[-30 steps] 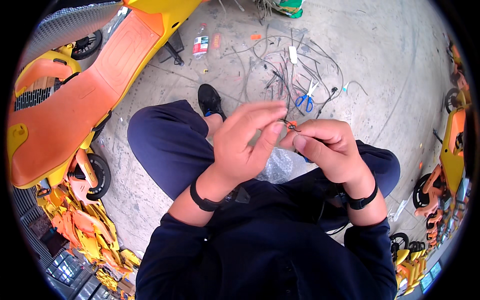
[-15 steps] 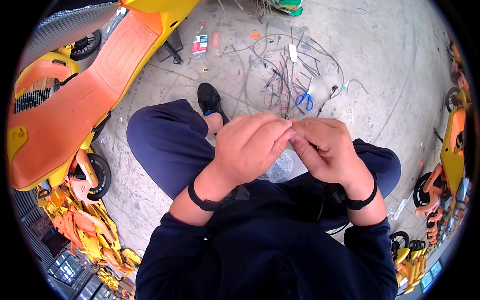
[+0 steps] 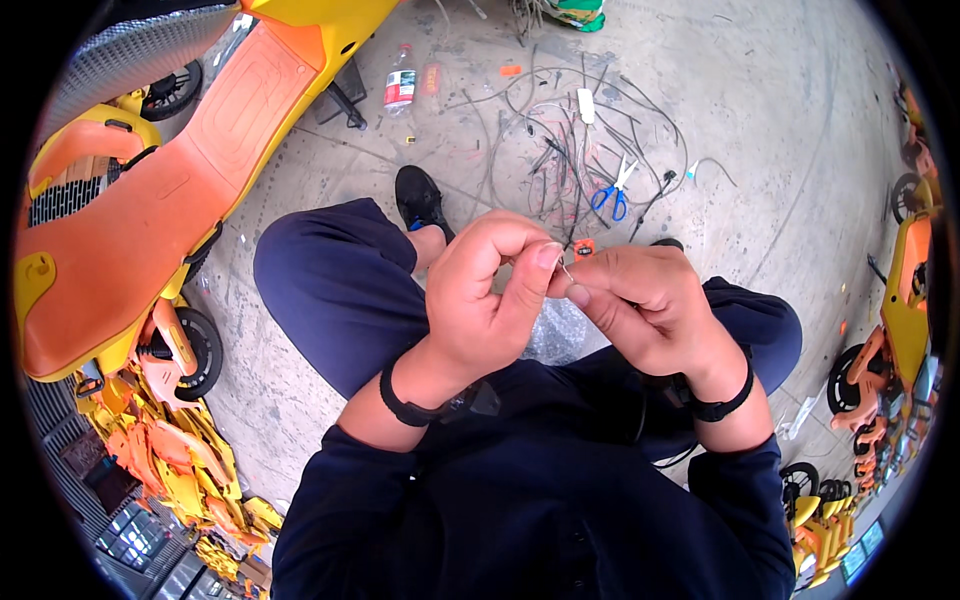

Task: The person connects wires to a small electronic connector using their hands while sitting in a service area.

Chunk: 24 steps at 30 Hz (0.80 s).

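Seated person, both hands raised over the lap, fingertips meeting. Left hand (image 3: 480, 300) curled, thumb + forefinger pinched on a thin wire end (image 3: 565, 270); right hand (image 3: 650, 310) also closed, thumb + forefinger pinching the same wire from the other side. Wire is tiny, mostly hidden by fingers; only a short pale bit shows betw. the two thumbs. Black band on each wrist. Dark blue sleeves + trousers; black shoe (image 3: 420, 200) just beyond the left knee. Sth clear & crinkly, maybe a plastic bag (image 3: 555, 335), lies on the lap under the hands — can't tell for sure.

Concrete floor (image 3: 780, 160) ahead: loose tangle of wires (image 3: 560, 150) spread in loops, well apart from the hands. Blue-handled scissors (image 3: 612, 195) lie at the tangle's right side, blades open. Small white strip (image 3: 585, 105) in the tangle's far part. Small orange piece (image 3: 584, 246) on the floor just past the fingertips. Plastic bottle (image 3: 399, 88) lying down at the floor's far left, near a big orange + yellow ride-on vehicle (image 3: 150, 220) that fills the left side. Stack of orange/yellow plastic parts (image 3: 170, 460) at lower left; more orange parts w/ black wheels (image 3: 900, 330) along the right edge.
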{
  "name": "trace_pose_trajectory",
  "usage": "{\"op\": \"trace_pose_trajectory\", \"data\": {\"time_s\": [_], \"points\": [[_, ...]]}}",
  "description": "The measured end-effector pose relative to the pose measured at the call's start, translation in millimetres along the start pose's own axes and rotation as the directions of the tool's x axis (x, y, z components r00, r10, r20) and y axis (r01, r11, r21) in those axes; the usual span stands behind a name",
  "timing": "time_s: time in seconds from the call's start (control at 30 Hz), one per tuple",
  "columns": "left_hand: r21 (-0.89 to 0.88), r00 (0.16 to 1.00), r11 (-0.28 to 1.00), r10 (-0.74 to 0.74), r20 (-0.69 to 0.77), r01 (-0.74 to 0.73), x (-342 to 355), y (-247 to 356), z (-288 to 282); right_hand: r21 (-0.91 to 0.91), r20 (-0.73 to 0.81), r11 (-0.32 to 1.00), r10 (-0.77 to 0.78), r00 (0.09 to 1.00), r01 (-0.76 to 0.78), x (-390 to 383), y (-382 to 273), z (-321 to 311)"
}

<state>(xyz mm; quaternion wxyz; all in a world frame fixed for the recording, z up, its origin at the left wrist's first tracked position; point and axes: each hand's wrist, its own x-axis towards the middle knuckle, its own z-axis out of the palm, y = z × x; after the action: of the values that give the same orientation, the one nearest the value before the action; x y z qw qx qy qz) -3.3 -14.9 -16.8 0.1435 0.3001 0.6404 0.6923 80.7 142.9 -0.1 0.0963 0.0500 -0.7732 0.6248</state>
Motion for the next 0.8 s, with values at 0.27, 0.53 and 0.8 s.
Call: {"op": "trace_pose_trajectory", "data": {"time_s": [0.27,0.53,0.8], "points": [[-0.238,0.993,0.966,-0.115,-0.032,0.104,-1.8,6.4,4.7,0.042,0.012,0.999,0.008,1.000,-0.009,0.1,-0.3,-2.6],[-0.283,0.995,0.954,-0.082,0.065,0.097,0.9,3.7,-5.9,0.109,0.012,0.994,0.012,1.000,-0.013,3.4,-7.3,-5.4],[-0.439,0.896,0.782,-0.366,0.252,0.443,5.8,11.7,-3.1,0.265,0.043,0.951,0.154,0.987,-0.160,-1.7,-10.5,-14.2]]}}
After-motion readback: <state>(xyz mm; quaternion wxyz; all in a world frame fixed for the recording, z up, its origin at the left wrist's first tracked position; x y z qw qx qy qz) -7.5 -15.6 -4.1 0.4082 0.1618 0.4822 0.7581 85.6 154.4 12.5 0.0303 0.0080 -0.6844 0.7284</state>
